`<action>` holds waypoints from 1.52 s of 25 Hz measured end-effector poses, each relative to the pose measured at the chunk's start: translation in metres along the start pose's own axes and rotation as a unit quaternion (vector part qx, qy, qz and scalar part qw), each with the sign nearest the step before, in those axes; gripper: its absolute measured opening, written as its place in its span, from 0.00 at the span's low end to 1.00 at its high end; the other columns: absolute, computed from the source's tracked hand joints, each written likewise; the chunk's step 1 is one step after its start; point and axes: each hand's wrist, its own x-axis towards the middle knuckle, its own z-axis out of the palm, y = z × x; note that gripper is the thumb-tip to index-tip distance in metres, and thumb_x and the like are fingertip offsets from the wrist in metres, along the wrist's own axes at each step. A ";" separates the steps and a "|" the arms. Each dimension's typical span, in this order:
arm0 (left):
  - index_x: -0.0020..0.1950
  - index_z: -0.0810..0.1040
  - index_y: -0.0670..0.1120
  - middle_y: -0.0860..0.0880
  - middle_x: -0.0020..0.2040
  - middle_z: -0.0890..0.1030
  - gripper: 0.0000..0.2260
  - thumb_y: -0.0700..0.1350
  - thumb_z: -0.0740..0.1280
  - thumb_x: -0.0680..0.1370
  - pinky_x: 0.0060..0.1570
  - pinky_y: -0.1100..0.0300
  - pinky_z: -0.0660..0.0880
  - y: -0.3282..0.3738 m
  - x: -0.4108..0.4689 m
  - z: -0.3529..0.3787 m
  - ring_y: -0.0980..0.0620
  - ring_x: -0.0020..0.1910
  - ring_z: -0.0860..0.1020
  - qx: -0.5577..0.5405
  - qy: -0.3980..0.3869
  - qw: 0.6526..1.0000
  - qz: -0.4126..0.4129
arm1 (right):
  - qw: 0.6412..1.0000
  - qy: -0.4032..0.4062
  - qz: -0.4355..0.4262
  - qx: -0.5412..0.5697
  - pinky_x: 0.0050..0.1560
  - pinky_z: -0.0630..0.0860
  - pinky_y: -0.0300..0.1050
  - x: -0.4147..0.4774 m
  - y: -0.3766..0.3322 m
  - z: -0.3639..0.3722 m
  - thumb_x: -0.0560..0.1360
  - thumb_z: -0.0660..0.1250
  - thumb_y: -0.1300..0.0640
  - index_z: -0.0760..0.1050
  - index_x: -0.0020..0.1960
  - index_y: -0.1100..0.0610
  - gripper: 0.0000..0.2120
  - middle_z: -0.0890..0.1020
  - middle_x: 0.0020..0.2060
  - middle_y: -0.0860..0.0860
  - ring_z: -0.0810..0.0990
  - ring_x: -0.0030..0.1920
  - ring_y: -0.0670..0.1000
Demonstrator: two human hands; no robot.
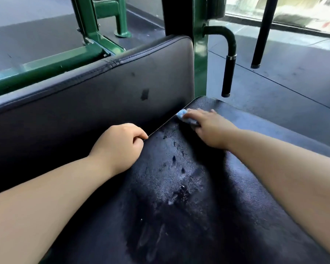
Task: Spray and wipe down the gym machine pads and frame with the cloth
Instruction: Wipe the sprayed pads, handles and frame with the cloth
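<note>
A black seat pad [179, 187] fills the lower middle, wet with spray droplets and smears. A black back pad [103, 88] stands behind it to the left. My right hand [210, 126] presses a light blue cloth [185, 116] flat onto the seat pad's far corner; most of the cloth is hidden under the fingers. My left hand [120, 145] rests at the seat pad's left edge with fingers curled, thumb and fingertips at the seam between the two pads. No spray bottle is in view.
The green steel frame [200, 54] rises behind the pads, with more green bars [46, 67] at upper left. A black handle [228, 73] hangs down right of the post. A black leg [261, 35] stands on the dark floor near a window.
</note>
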 end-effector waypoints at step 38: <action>0.65 0.77 0.51 0.56 0.68 0.73 0.19 0.39 0.62 0.75 0.60 0.72 0.58 -0.023 -0.048 0.004 0.57 0.68 0.69 -0.032 -0.084 0.996 -0.030 | 0.973 0.110 0.167 0.119 0.62 0.66 0.42 -0.069 -0.051 0.021 0.76 0.64 0.49 0.69 0.69 0.42 0.22 0.77 0.65 0.51 0.73 0.65 0.56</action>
